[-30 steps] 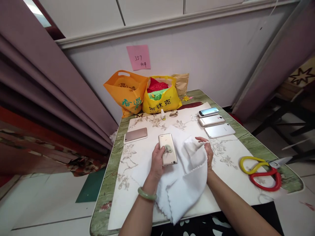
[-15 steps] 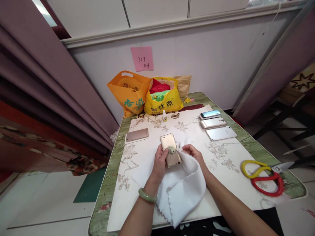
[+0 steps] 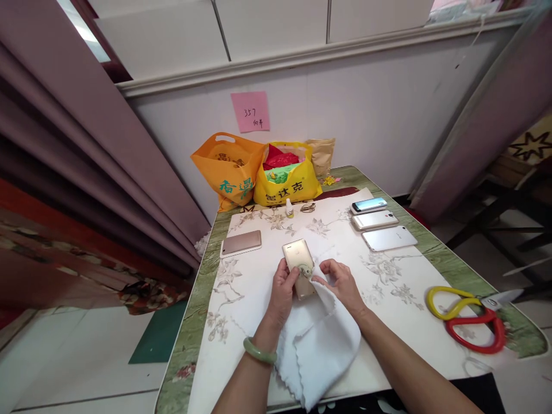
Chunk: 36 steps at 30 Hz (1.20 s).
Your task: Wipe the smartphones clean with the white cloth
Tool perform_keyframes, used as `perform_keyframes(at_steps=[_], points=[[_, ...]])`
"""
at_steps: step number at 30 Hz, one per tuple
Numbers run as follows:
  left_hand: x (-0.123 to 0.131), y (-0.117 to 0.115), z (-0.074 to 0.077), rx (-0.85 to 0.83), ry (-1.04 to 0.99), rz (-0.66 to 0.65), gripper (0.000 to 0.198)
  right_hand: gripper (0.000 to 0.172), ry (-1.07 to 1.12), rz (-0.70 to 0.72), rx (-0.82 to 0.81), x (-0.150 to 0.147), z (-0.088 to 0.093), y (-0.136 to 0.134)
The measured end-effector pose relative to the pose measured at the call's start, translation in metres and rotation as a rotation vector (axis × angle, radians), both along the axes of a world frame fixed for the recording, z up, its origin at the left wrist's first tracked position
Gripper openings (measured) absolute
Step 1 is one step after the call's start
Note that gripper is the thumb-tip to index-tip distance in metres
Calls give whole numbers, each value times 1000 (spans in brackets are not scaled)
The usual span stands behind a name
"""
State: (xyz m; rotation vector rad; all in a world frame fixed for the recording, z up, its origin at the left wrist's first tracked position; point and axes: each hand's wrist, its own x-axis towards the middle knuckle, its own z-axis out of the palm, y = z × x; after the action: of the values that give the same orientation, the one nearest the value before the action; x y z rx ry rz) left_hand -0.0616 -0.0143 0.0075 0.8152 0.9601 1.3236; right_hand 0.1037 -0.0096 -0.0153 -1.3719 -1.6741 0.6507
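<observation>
A gold smartphone (image 3: 297,252), back side up, is held in my left hand (image 3: 282,290), thumb across its back. On the phone's back sits a small round ring holder (image 3: 305,269), partly hidden by fingers and cloth. My right hand (image 3: 342,283) pinches a corner of a white cloth (image 3: 323,345) against the ring holder. The cloth hangs down toward the table's near edge, with a scalloped border.
Several other phones lie about: a rose-gold one (image 3: 242,242) at left, a white one (image 3: 390,238) at right beside two more. Large scissors (image 3: 474,322) with yellow and red handles lie at right. A small bottle (image 3: 289,208) stands before the yellow bag (image 3: 287,187) and orange bag (image 3: 230,167).
My right hand has moved left and closer to the phone, bringing the cloth corner onto the ring holder. The whole view has shifted slightly.
</observation>
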Motion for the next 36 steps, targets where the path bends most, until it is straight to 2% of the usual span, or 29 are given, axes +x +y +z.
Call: perform_keyframes(at_steps=[5,8,11,13,16,18,20,23,24,28,32,36], points=[[-1,-3,4,-46,63,-234,36,30,228,-116,-47,1,-5,0],[-3,-4,6,-53,147,-279,32,31,287,-298,-31,4,-5,0],[-4,-4,6,-53,194,-309,32,28,217,-431,97,5,-2,-1],[-3,-4,7,-30,207,-337,31,23,108,-351,240,5,1,-2],[-1,-4,5,44,245,-337,25,17,-84,-35,394,1,4,-4],[-1,-5,4,75,271,-316,22,19,-174,93,447,-2,4,-4],[-1,-5,3,72,276,-319,22,22,-206,67,462,-4,3,-4],[-1,-4,4,49,271,-349,25,23,-204,-98,456,-4,3,-4],[-1,-4,4,50,273,-348,25,24,-212,-107,461,-3,3,-4],[-1,-5,5,80,281,-311,24,27,-273,22,489,-2,4,-6],[-1,-5,5,52,303,-329,23,26,-257,-166,470,-2,5,-6],[-2,-5,4,73,311,-297,18,29,-314,-3,485,-2,5,-7]])
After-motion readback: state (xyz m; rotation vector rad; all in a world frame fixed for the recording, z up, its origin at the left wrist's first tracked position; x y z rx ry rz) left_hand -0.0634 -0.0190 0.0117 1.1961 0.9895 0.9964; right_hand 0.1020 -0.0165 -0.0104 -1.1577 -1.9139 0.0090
